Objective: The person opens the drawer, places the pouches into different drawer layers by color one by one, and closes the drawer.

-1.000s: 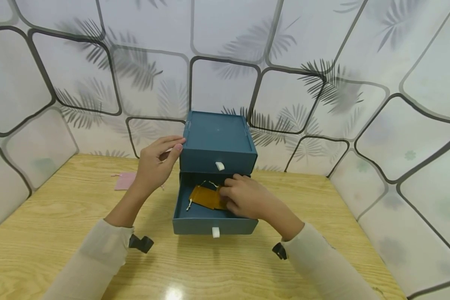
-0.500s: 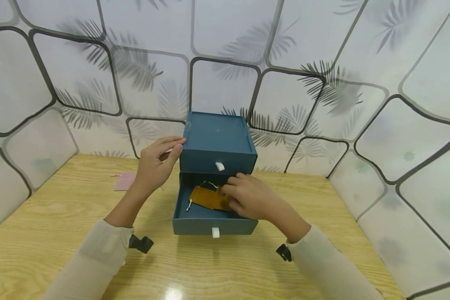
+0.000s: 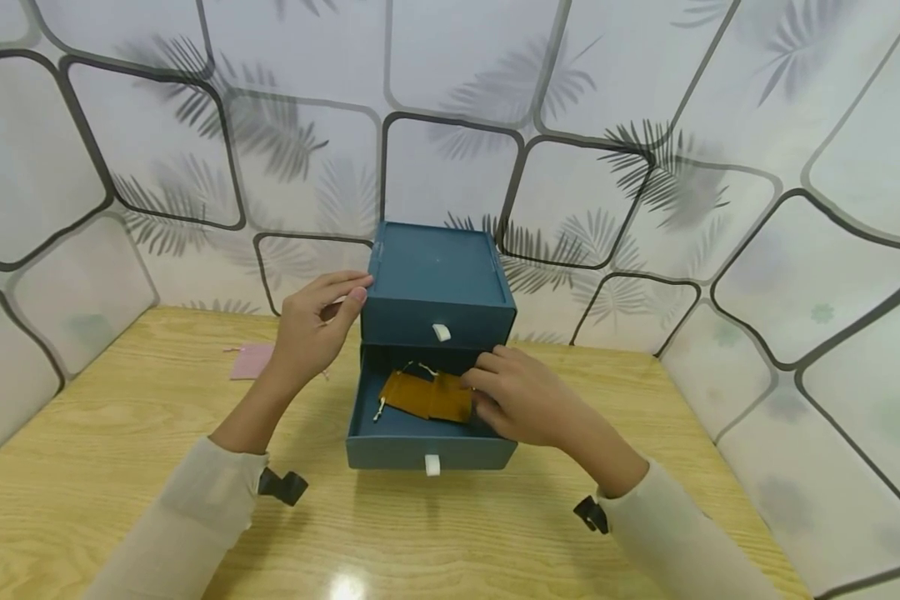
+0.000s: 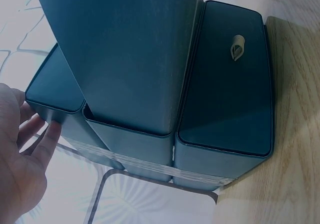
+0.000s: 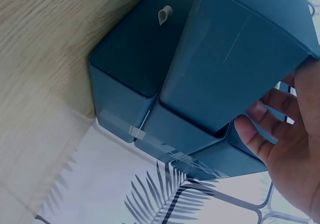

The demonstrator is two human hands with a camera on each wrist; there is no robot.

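Observation:
A blue chest of drawers [image 3: 438, 262] stands on the table, its middle drawer [image 3: 431, 452] pulled out. Two mustard drawstring pouches, a left pouch [image 3: 407, 394] and a right pouch [image 3: 450, 400], lie side by side in that drawer, pale cords loose. My left hand [image 3: 313, 323] touches the chest's upper left edge with its fingertips; the left wrist view shows its fingers [image 4: 47, 139] against the top drawer's side. Over the drawer's right wall, my right hand [image 3: 521, 396] has loosely bent fingers beside the right pouch. Nothing shows in its grasp.
A pink drawstring pouch [image 3: 252, 361] lies on the wooden table [image 3: 420, 542] at the left, partly behind the left forearm. White pull tabs [image 3: 441, 332] stick out from the drawer fronts. A patterned wall covering [image 3: 450, 175] rises close behind the chest.
My right hand has moved off the right pouch toward the drawer's right wall, uncovering more of the pouch. The left hand and the chest have stayed put.

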